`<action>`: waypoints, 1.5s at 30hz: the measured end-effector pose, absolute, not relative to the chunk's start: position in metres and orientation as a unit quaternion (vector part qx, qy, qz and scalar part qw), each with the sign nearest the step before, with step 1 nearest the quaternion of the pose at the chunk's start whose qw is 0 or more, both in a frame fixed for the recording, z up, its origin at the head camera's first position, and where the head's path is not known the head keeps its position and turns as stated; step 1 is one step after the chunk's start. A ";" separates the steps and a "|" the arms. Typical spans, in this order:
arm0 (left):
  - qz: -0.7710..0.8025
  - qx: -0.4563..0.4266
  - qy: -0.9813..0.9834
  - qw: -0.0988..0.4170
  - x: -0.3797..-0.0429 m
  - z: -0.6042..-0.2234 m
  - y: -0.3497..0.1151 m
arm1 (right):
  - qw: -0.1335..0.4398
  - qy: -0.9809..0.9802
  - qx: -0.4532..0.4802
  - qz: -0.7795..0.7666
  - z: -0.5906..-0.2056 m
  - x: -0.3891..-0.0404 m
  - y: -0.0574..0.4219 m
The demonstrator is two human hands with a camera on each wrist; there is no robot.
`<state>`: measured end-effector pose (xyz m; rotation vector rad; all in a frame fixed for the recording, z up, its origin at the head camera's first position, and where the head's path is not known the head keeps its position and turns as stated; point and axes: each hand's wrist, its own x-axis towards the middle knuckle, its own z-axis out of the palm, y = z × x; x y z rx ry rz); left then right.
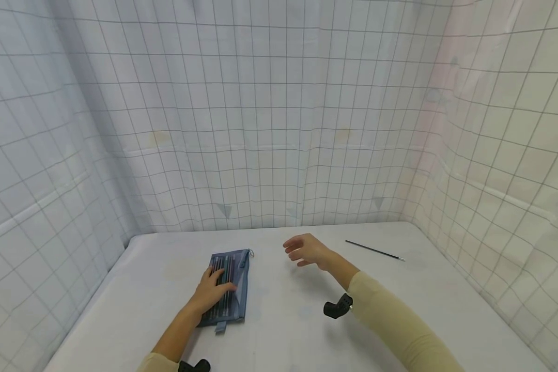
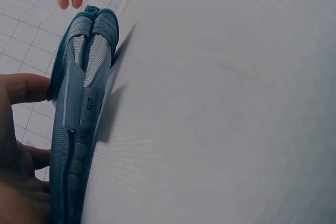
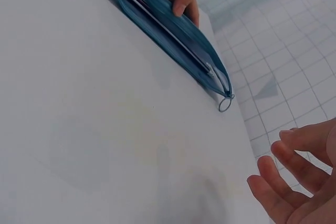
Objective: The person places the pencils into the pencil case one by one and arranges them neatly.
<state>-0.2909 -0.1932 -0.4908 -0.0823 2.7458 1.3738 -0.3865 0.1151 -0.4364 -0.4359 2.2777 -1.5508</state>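
Observation:
A blue zippered pencil case [image 1: 242, 302] lies on the table, left of the middle. Several slender sticks, like pens or pencils, show through its see-through face. My left hand [image 1: 209, 292] rests on that face with fingers spread. In the right wrist view the long side of the pencil case [image 3: 157, 27] gapes, and a thin dark stick [image 3: 173, 32] with a pale end lies inside. My right hand [image 1: 309, 250] hovers above the table to the right of the case, fingers loosely bent around nothing. Beyond it lies a separate thin black stick [image 1: 374, 249] with a silvery tip.
The white table [image 1: 279, 336] ends at a back edge against a hanging white curtain [image 1: 269, 129] with a dark grid. Curtains also close off both sides. A small ring [image 3: 225, 104] hangs from the case's zipper end.

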 end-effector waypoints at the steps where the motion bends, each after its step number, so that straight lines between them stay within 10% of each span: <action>1: 0.447 -0.027 0.893 0.035 -0.291 -0.491 -0.193 | 0.174 0.807 -0.154 -0.543 -0.436 -0.387 0.117; 45: 0.449 -0.025 0.893 0.035 -0.289 -0.488 -0.194 | 0.082 0.855 -0.100 -0.502 -0.436 -0.414 0.261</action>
